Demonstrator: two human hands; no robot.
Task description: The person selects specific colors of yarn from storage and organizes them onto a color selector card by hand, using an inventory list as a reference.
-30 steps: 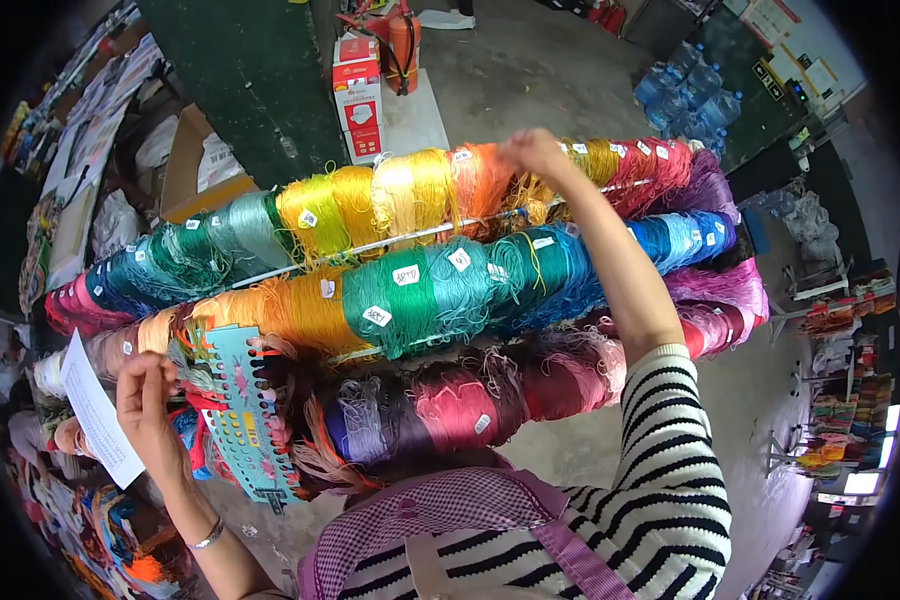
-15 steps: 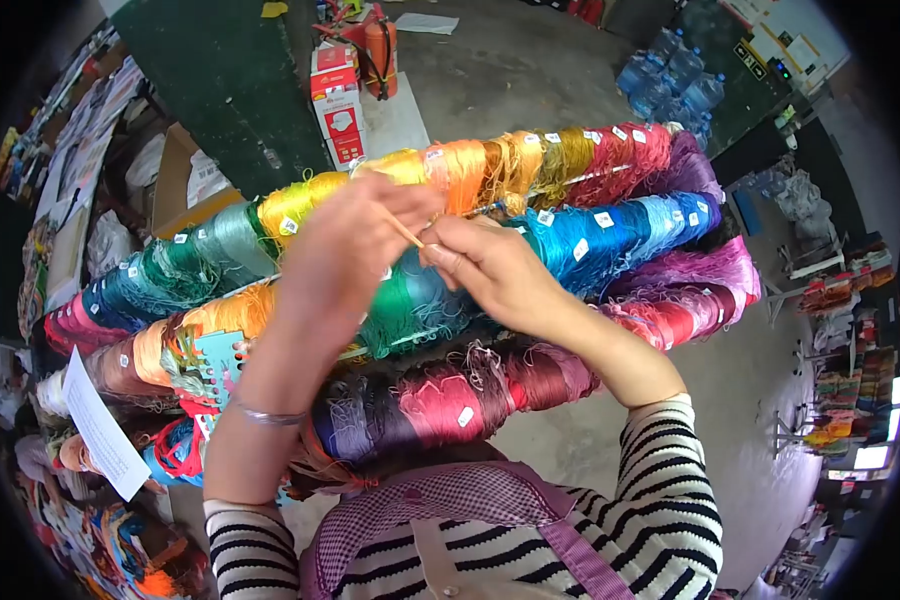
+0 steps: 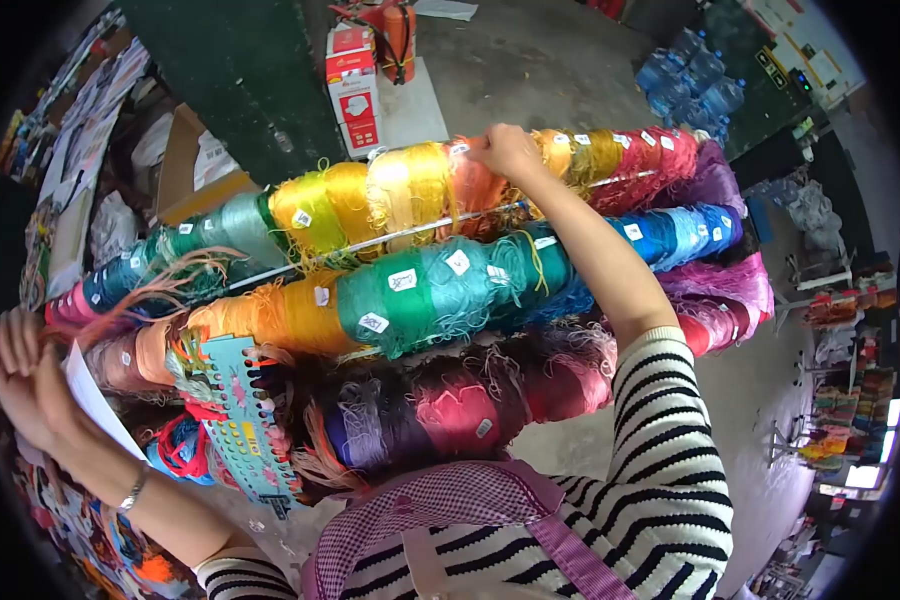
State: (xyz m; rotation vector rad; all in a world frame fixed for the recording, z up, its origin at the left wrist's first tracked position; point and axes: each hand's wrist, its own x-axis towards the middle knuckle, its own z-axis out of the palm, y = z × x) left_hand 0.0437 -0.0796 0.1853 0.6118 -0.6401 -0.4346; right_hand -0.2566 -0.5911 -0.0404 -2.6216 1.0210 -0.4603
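My left hand (image 3: 32, 385) is at the far left, over the end of the rack. Loose orange-pink threads (image 3: 160, 290) trail rightward from its fingers, which look closed on them, though slightly blurred. At the top row of hanks, my right hand (image 3: 510, 152) pinches the salmon-orange thread (image 3: 475, 185) beside a small white label. Below lie a middle row with a green hank (image 3: 405, 290) and a front row with a pink-red hank (image 3: 455, 410). A teal card with holes (image 3: 238, 415) hangs at the front left, threads looped through it.
Red and white boxes (image 3: 352, 95) and a fire extinguisher (image 3: 398, 45) stand behind the rack. Large water bottles (image 3: 695, 80) are at the back right. A white paper sheet (image 3: 100, 400) is near my left hand. Material-filled shelves line the left.
My hands have parted from above the middle of the rack. The left swung far left and down with threads trailing; the right moved up to the top row. The thin stick-like strand between them is gone.
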